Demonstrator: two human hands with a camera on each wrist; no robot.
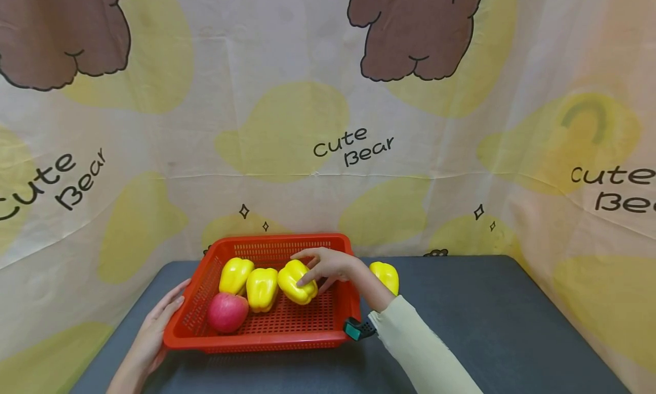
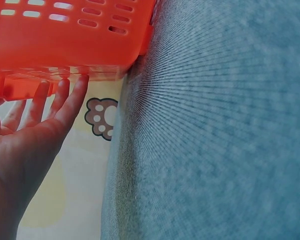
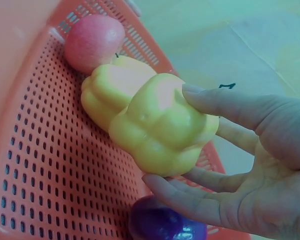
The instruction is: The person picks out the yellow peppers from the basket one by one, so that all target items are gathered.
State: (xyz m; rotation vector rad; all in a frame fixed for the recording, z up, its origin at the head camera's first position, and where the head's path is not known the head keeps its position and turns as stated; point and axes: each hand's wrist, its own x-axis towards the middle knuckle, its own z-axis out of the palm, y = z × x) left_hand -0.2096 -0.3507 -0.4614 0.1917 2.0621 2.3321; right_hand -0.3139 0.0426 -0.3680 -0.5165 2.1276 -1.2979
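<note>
My right hand (image 1: 328, 266) holds a yellow bell pepper (image 1: 297, 282) between thumb and fingers over the red plastic basket (image 1: 266, 343). In the right wrist view the thumb lies on one side of this bell pepper (image 3: 162, 125) and the fingers on the other. Two more yellow bell peppers (image 1: 236, 275) and a reddish-pink apple (image 1: 228, 312) lie in the basket's left half. A shiny dark purple thing (image 3: 165, 220), partly covered by my fingers, shows below the held pepper. My left hand (image 1: 154, 328) rests against the basket's left side, fingers extended in the left wrist view.
Another yellow bell pepper (image 1: 385, 275) stands on the dark grey table (image 1: 476, 325) just right of the basket, partly behind my right forearm. A printed cloth (image 1: 287, 126) hangs behind the table and along its sides. My right wrist wears a dark band (image 1: 359, 329).
</note>
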